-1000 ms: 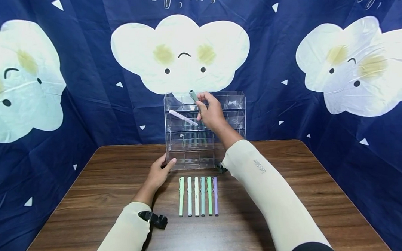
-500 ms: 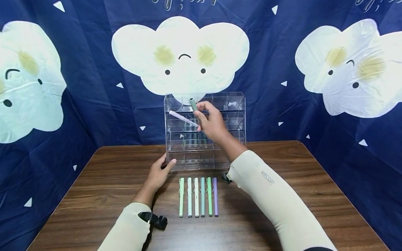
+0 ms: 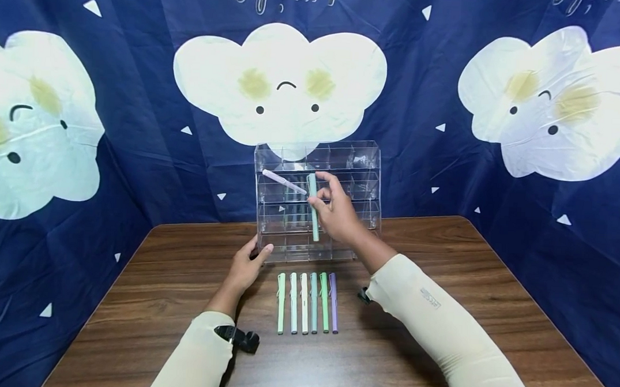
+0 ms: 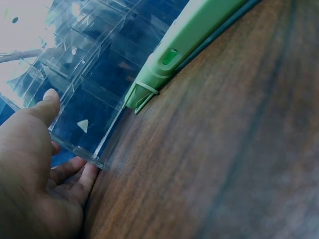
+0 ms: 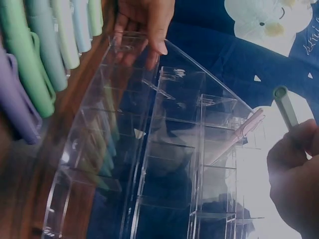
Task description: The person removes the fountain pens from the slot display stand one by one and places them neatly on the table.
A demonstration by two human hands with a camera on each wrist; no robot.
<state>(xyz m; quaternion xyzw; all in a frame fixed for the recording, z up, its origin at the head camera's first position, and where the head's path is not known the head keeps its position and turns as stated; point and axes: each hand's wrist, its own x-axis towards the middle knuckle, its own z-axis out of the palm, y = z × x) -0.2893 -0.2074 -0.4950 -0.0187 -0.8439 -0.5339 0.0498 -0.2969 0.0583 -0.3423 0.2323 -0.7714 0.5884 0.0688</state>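
In the head view a pale teal-green pen (image 3: 315, 222) stands nearly upright in front of a clear tiered rack (image 3: 270, 222). My right hand (image 3: 340, 215) pinches it by its upper part between thumb and fingers. In the right wrist view the end of that pen (image 5: 285, 105) sticks out past the fingers. A lavender pen (image 3: 283, 182) lies slanted in an upper tier of the rack, left of the held pen. My left hand (image 3: 245, 270) grips the rack's lower left corner, thumb in front and fingers around the side, as the left wrist view shows.
A row of several pens lies on the wooden table (image 3: 143, 325) before the rack, from a light green pen (image 3: 281, 305) to a purple pen (image 3: 333, 304). A blue curtain (image 3: 196, 171) with white clouds hangs behind the table.
My right hand has come down and slightly right, and the pen has turned from pointing up and away to nearly upright, facing me. The left hand and rack stay put.
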